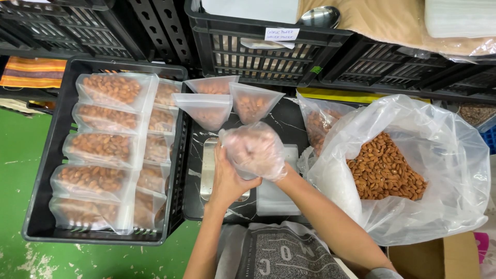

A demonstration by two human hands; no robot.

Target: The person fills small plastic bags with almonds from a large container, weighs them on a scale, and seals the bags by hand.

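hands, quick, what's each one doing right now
Left hand: closed on the lower edge of the clear pouch.
Right hand: mostly hidden behind the same pouch, seemingly holding it; grip cannot be told.

Here are both forearms, bare all the way up, no sleeves on show until a sliver of grey cloth at the right elbow. The left hand (227, 178) is uncovered, no ring or watch to be seen. The right hand (254, 151) wears a loose, clear plastic glove, crinkled and baggy, ending near the wrist. Below the hands, a dark grey garment (281, 256) with pale block lettering, speckled in texture.
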